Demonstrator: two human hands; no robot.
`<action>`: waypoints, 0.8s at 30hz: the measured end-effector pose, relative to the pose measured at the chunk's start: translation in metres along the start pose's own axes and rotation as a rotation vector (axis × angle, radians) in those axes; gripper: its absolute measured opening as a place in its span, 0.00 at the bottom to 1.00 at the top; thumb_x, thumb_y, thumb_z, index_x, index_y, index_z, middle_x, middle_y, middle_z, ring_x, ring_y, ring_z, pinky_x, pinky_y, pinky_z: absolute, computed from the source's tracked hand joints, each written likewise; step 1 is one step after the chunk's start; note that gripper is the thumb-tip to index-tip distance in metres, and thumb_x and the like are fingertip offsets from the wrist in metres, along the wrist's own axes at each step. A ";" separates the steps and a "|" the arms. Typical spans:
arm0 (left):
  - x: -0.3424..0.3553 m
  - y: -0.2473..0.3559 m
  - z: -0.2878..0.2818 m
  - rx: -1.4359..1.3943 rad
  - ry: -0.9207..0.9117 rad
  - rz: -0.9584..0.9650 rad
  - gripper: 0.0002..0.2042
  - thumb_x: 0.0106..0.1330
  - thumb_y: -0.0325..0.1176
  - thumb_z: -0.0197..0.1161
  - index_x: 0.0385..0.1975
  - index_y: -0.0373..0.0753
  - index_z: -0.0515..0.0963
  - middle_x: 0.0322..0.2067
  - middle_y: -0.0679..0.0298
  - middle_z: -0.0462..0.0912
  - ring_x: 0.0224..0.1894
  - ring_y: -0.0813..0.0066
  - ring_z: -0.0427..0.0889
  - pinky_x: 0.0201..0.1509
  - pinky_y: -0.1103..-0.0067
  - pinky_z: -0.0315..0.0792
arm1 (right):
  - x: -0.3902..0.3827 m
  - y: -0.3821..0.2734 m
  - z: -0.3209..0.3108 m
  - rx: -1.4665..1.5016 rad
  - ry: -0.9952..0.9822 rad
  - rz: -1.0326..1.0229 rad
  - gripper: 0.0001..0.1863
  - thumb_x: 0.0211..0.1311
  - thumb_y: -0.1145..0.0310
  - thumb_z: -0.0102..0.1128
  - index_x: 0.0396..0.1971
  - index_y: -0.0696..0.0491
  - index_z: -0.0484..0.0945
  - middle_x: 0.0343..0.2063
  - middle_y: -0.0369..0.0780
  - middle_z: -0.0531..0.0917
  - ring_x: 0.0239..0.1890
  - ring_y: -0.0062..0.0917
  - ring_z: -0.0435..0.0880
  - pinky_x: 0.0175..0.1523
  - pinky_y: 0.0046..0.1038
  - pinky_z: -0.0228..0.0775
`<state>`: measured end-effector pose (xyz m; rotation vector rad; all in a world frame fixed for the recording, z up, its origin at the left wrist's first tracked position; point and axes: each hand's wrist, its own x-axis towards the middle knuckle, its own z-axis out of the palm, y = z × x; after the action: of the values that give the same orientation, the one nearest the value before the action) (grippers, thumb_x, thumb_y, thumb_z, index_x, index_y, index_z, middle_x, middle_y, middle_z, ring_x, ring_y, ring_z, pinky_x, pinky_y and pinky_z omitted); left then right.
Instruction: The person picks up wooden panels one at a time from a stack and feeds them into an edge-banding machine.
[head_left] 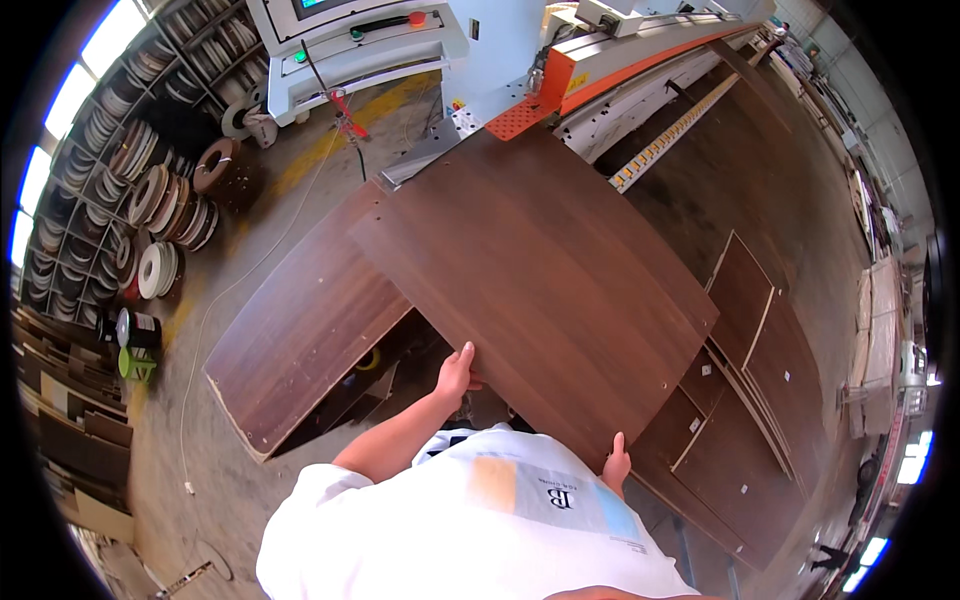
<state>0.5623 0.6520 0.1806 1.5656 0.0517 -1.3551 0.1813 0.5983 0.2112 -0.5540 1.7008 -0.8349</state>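
A dark brown panel point(560, 280) is held level between the person's two hands, its far end meeting the machine point(640, 50) beside the orange guard point(522, 117). Whether that end tucks beneath the guard or stops against it, I cannot tell.

The left hand point(458, 374) grips the panel's near edge about midway along, thumb laid on top; its fingers are mostly hidden, seemingly curled underneath. The right hand point(617, 464) is at the panel's near right corner, thumb raised above the edge. Its fingers are out of sight, so how tightly they close cannot be told.

The panel's left corner overlaps the far right part of a second brown board point(300, 310), whose near edge has a dark gap below it. A steel plate point(425, 155) sits by that board's far corner.

As far as shows, the work on this panel looks under way rather than finished: it is up at the machine, yet both hands are on it and it has not been set down. A stack point(740, 420) of similar brown pieces, some bearing small white tags, lies to the right, untouched; whether those are done or waiting is unclear.
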 end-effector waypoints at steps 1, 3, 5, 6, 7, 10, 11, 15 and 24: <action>0.003 0.002 0.005 -0.012 0.002 0.013 0.26 0.75 0.58 0.49 0.48 0.35 0.74 0.36 0.61 0.79 0.34 0.69 0.82 0.38 0.73 0.79 | 0.006 0.001 -0.001 -0.007 0.014 0.012 0.27 0.70 0.52 0.60 0.55 0.61 0.75 0.50 0.42 0.81 0.49 0.32 0.82 0.52 0.35 0.77; 0.009 0.006 0.013 -0.013 0.014 0.009 0.26 0.75 0.57 0.49 0.48 0.35 0.75 0.37 0.60 0.80 0.34 0.69 0.82 0.38 0.73 0.79 | 0.020 -0.001 0.000 -0.017 0.025 0.028 0.27 0.70 0.52 0.60 0.55 0.61 0.75 0.50 0.42 0.81 0.49 0.32 0.82 0.52 0.35 0.77; 0.015 0.009 0.022 -0.012 0.024 0.003 0.26 0.75 0.57 0.49 0.49 0.35 0.75 0.38 0.59 0.81 0.34 0.69 0.82 0.38 0.72 0.79 | 0.031 -0.006 0.001 0.044 0.019 -0.002 0.27 0.70 0.52 0.61 0.55 0.62 0.75 0.50 0.42 0.81 0.48 0.32 0.82 0.51 0.35 0.77; 0.017 0.015 0.028 -0.009 0.026 0.009 0.26 0.75 0.57 0.49 0.49 0.36 0.75 0.38 0.59 0.82 0.33 0.69 0.82 0.37 0.73 0.78 | 0.037 -0.009 0.002 0.045 0.021 0.001 0.27 0.70 0.52 0.61 0.55 0.62 0.75 0.50 0.42 0.81 0.48 0.32 0.82 0.51 0.35 0.77; 0.020 0.020 0.034 -0.006 0.028 0.016 0.26 0.75 0.56 0.48 0.49 0.36 0.75 0.37 0.59 0.82 0.33 0.70 0.82 0.36 0.74 0.78 | 0.044 -0.014 0.004 0.028 0.066 0.024 0.27 0.69 0.52 0.61 0.55 0.62 0.75 0.50 0.43 0.81 0.49 0.32 0.82 0.51 0.35 0.77; 0.034 0.030 0.055 0.001 -0.004 0.056 0.25 0.76 0.56 0.48 0.46 0.37 0.76 0.33 0.61 0.82 0.31 0.71 0.82 0.33 0.76 0.77 | 0.069 -0.028 0.004 0.044 0.070 0.031 0.27 0.69 0.52 0.62 0.54 0.62 0.75 0.49 0.43 0.81 0.48 0.32 0.82 0.51 0.35 0.77; 0.039 0.033 0.062 0.003 0.000 0.058 0.25 0.76 0.56 0.48 0.46 0.37 0.76 0.33 0.61 0.82 0.31 0.71 0.82 0.33 0.76 0.77 | 0.077 -0.032 0.003 0.075 0.033 0.012 0.27 0.69 0.52 0.62 0.53 0.62 0.75 0.49 0.43 0.81 0.48 0.32 0.82 0.51 0.34 0.77; 0.069 0.044 0.089 -0.009 -0.008 0.060 0.25 0.76 0.56 0.48 0.42 0.37 0.78 0.30 0.63 0.82 0.28 0.72 0.82 0.30 0.77 0.76 | 0.107 -0.057 0.010 0.030 0.057 0.047 0.28 0.68 0.52 0.64 0.53 0.62 0.75 0.49 0.43 0.81 0.47 0.31 0.83 0.50 0.34 0.78; 0.098 0.067 0.122 0.261 -0.169 0.157 0.23 0.75 0.54 0.48 0.48 0.38 0.75 0.34 0.61 0.83 0.33 0.72 0.84 0.33 0.75 0.78 | 0.186 -0.091 0.003 0.207 -0.107 0.019 0.25 0.66 0.56 0.66 0.53 0.61 0.76 0.49 0.42 0.81 0.48 0.33 0.83 0.51 0.36 0.79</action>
<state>0.5516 0.4824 0.1684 1.6245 -0.3571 -1.4053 0.1268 0.4043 0.1641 -0.4327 1.5001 -0.9382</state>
